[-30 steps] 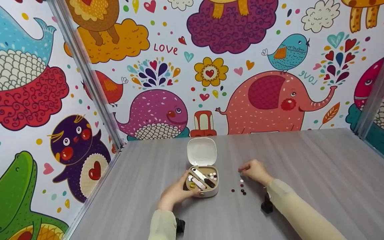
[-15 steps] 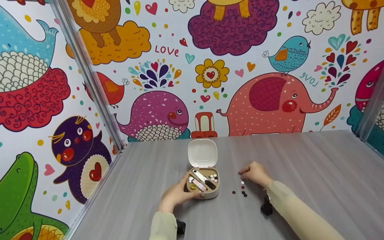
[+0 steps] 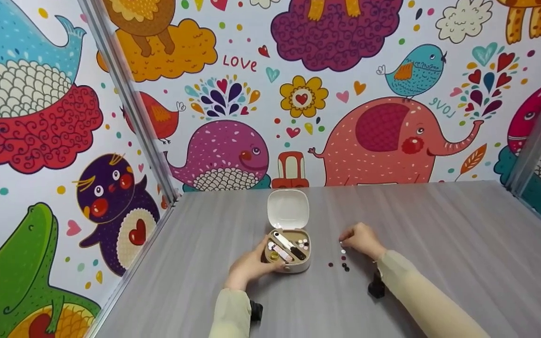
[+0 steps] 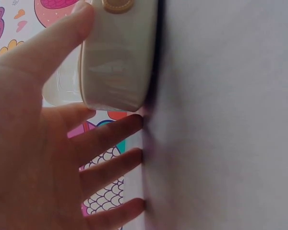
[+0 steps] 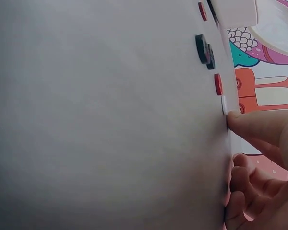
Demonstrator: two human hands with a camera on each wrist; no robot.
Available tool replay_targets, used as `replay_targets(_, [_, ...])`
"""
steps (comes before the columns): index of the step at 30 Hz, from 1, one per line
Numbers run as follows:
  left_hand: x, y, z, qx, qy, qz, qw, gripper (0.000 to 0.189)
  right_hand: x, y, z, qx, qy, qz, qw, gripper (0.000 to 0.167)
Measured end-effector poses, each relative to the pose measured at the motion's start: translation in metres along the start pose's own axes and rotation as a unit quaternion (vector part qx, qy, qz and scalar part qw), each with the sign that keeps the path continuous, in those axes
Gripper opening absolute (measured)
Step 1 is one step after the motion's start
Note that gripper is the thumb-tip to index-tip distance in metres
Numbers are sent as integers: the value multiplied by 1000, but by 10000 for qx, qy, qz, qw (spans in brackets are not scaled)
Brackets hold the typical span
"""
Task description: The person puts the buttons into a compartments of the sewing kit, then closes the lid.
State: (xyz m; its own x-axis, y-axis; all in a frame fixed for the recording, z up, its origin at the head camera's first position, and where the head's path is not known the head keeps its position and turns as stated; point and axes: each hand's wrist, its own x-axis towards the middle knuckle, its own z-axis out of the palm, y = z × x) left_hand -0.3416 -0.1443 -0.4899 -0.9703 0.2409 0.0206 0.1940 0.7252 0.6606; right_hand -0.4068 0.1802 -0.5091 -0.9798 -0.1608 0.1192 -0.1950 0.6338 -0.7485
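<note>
A small cream box (image 3: 287, 268) with its white lid (image 3: 288, 210) raised stands on the table. My left hand (image 3: 251, 265) holds the box's near left corner, thumb along the front beside a tan tab (image 4: 117, 5). The other left fingers extend down to the tabletop. Inside the box lie a white-and-black tool (image 3: 289, 245), a pink-and-white item (image 3: 281, 252), a yellow round piece (image 3: 274, 256) and several buttons (image 3: 303, 243). My right hand (image 3: 363, 240) pinches a small button (image 3: 341, 243), mostly hidden by the fingertips, at the table surface. A white button (image 5: 224, 104) lies beside the thumb.
Several loose buttons trail toward me from the right hand: a dark red button (image 3: 343, 257), black buttons (image 3: 345, 267), and another dark red button (image 3: 330, 265) nearer the box. A printed animal wall (image 3: 378, 141) rises behind the grey table (image 3: 444, 244). Metal posts (image 3: 132, 94) stand at the corners.
A teal button seen at the right fingertips a second ago is now covered by them. The right fingers have shifted slightly toward the white button. The left hand keeps its hold on the box.
</note>
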Motion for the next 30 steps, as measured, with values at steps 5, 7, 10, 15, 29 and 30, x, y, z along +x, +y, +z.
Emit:
replay_targets(5, [1, -1, 1, 33, -18, -16, 10000, 99, 0, 0, 0, -21, 112, -161, 9998, 10])
replay_targets(7, [1, -1, 1, 27, -14, -1, 10000, 99, 0, 0, 0, -21, 160, -155, 9997, 11])
replay_targets(10, [1, -2, 1, 13, -2, 32, 10000, 99, 1, 2, 1, -4, 174, -145, 9997, 11])
replay_targets(15, [1, -1, 1, 91, 23, 79, 9999, 97, 0, 6, 1, 8, 160, -263, 9995, 14])
replay_targets(29, [2, 0, 0, -7, -16, 28, 10000, 98, 1, -16, -14, 171, -171, -108, 9997, 9])
replay_targets(30, [2, -1, 0, 6, -15, 26, 10000, 98, 1, -18, -15, 142, -173, -113, 9997, 9])
